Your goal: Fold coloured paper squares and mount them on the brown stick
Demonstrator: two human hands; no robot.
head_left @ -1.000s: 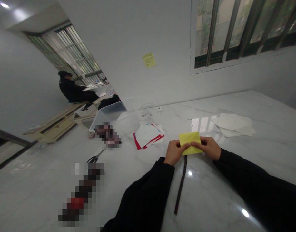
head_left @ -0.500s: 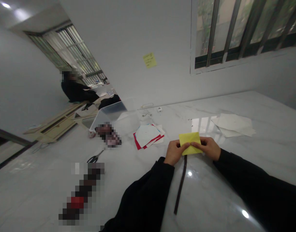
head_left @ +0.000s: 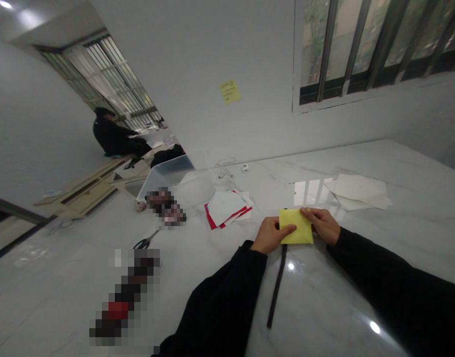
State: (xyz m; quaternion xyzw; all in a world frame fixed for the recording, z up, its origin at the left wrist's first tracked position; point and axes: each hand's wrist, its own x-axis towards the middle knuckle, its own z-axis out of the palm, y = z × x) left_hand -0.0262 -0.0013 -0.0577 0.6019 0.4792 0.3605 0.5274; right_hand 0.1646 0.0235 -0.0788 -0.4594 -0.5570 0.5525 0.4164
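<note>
A small piece of yellow paper (head_left: 300, 231), which looks folded, is held up between my two hands over the table. My left hand (head_left: 271, 235) pinches its left side, with the thumb lying across the front. At the upper right edge, my right hand (head_left: 323, 225) grips the paper between thumb and fingers, the fingers mostly hidden behind it. A thin dark brown strip (head_left: 276, 292) lies on the table below the paper, and its upper part is covered by the paper.
Red and white paper sheets (head_left: 226, 208) lie left of my hands, white sheets (head_left: 359, 192) to the right. Scissors (head_left: 143, 243) rest at the left near blurred items. A clear plastic bin (head_left: 164, 171) stands behind. A person (head_left: 114, 134) sits in the far room.
The yellow paper has moved slightly down and right. My right thumb has shifted from the paper's middle up to its top right edge, while my left hand keeps hold.
</note>
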